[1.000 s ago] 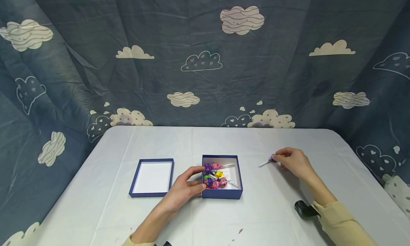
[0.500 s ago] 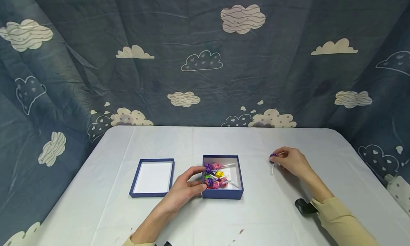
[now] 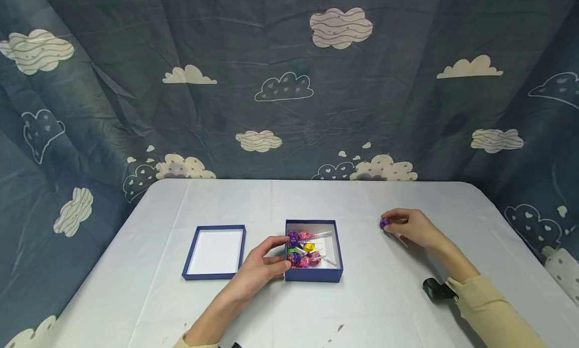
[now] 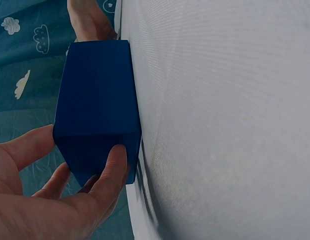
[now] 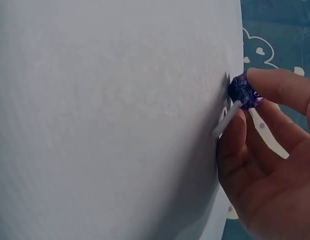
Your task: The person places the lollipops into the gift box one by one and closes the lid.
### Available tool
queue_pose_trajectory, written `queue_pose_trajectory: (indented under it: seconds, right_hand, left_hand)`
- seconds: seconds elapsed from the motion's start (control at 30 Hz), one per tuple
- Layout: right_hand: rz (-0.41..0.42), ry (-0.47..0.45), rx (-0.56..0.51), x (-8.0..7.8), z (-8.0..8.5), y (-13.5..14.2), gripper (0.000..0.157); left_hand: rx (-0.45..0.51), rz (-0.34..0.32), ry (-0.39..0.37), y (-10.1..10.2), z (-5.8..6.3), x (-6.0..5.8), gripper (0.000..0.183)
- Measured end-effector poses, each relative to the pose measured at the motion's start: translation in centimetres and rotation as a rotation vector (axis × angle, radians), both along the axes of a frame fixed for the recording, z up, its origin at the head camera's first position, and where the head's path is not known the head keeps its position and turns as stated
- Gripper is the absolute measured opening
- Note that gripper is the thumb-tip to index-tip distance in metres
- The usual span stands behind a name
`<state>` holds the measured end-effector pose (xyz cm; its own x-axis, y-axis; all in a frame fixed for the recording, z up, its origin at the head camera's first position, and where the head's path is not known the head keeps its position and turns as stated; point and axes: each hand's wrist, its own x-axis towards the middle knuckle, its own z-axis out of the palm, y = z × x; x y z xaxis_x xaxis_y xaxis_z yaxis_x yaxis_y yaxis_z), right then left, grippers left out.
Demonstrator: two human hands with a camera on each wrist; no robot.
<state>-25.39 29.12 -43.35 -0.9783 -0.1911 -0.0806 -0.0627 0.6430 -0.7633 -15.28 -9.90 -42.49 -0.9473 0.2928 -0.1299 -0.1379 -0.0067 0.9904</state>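
Note:
My left hand [image 3: 259, 270] holds the left side of an open dark blue box [image 3: 316, 274], its fingertips at the rim and outer wall. In the left wrist view the box's outside [image 4: 97, 90] is seen, with fingers touching its near edges. Inside the box, several wrapped lollipops [image 3: 309, 257] in purple, pink, yellow and green lie mostly toward the left, white sticks pointing right. Off to the right, my right hand [image 3: 416, 229] pinches a purple-wrapped lollipop [image 3: 385, 223] low over the table; its white stick shows below the wrapped head in the right wrist view.
The blue-edged box lid [image 3: 214, 252], white inside up, lies left of the box. Both rest on a white cloth-covered table [image 3: 362, 308]. Behind it hangs a dark curtain [image 3: 289, 46] with a cloud print. A black device [image 3: 438, 289] sits at the right wrist.
The right hand has turned the purple lollipop: its stick pointed left, then toward the near side, and now points right under the hand. My left hand and the box have stayed put.

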Motion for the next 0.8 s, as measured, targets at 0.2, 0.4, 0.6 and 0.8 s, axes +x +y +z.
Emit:
queue_pose_trajectory:
  seconds: [0.2,0.4,0.6,0.8]
  right_hand:
    - [0.052,0.022,0.013,-0.10,0.02,0.23,0.035]
    - [0.065,0.034,0.035,-0.08,0.01,0.30,0.033]
    - [0.051,0.060,0.050,0.13,0.10,0.25,0.034]
    - [0.034,0.088,0.064,0.38,0.71,0.01,0.034]
  left_hand:
    - [-0.004,0.000,-0.005,-0.02,-0.10,-0.06,0.055]
    - [-0.016,0.001,-0.014,0.01,-0.19,-0.15,0.054]
    - [-0.022,-0.002,-0.017,-0.04,-0.27,-0.25,0.053]
    - [-0.026,-0.002,-0.008,-0.07,-0.24,-0.20,0.053]
